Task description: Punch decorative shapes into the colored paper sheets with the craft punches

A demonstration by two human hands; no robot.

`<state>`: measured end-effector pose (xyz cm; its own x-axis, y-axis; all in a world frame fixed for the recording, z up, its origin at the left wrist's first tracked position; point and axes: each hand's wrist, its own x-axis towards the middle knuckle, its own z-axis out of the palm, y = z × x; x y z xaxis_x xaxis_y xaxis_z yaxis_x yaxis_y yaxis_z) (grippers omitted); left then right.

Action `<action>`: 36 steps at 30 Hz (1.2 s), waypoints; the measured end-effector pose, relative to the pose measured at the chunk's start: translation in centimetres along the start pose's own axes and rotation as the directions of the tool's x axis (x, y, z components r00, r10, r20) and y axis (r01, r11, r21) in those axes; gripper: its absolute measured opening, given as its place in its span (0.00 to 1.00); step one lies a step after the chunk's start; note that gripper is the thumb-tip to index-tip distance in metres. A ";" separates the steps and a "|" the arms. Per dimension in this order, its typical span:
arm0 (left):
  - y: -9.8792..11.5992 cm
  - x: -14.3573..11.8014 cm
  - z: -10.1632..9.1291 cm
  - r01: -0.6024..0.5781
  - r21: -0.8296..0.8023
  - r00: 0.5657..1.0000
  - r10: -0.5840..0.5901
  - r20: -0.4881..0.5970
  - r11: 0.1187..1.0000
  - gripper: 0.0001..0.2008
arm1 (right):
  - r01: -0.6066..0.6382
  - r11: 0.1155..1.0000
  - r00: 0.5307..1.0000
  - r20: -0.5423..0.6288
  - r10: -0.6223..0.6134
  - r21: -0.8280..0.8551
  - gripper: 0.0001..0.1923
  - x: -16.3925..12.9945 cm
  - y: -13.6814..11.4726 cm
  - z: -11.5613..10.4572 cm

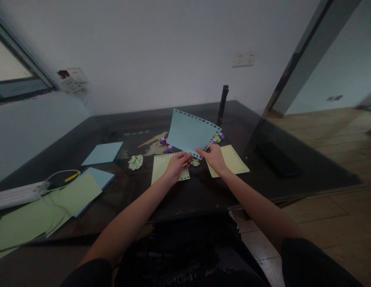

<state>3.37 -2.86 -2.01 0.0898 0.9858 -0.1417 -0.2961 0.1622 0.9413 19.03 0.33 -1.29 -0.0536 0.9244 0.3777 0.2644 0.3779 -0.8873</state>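
Far left of the hands, a white plastic power strip (20, 195) lay by smooth, pale green paper sheets (80, 191). Nearer the left hand (176, 165) sat a flat heap of small paper cutouts (135, 162); under that hand was a yellowish sheet with punched edges (161, 167). Raised between both hands, a slightly curved blue sheet (191, 129) had holes along its edges; the left pinched its lower edge, the right hand (215, 157) its lower corner. Just right lay another yellowish sheet (233, 159).
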 end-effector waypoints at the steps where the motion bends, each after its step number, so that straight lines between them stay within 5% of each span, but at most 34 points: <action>1: 0.0 0.0 0.0 -0.007 0.002 1.000 0.007 -0.004 1.000 0.14 | 0.001 1.000 1.000 -0.001 -0.001 -0.004 0.12 0.0 0.0 0.0; 11: -0.3 0.1 0.2 -0.088 -0.017 0.996 0.088 -0.014 0.996 0.14 | -0.051 0.996 0.999 0.008 0.051 0.073 0.12 0.1 0.3 0.0; 24: -0.1 -0.3 0.5 0.037 -0.216 0.995 -0.016 0.098 0.976 0.12 | -0.155 0.940 0.988 0.051 0.146 0.303 0.18 0.0 1.0 0.4; 36: -0.2 -0.2 0.5 -0.046 -0.228 0.998 0.056 0.035 0.973 0.14 | -0.295 0.899 0.931 0.309 0.195 0.324 0.17 -1.0 -0.8 0.1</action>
<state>3.89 -3.11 -2.04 0.1065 0.9912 -0.0781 -0.5087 0.1218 0.8523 18.74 -0.87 -0.93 -0.2959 0.9503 0.0971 -0.0584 0.0834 -0.9948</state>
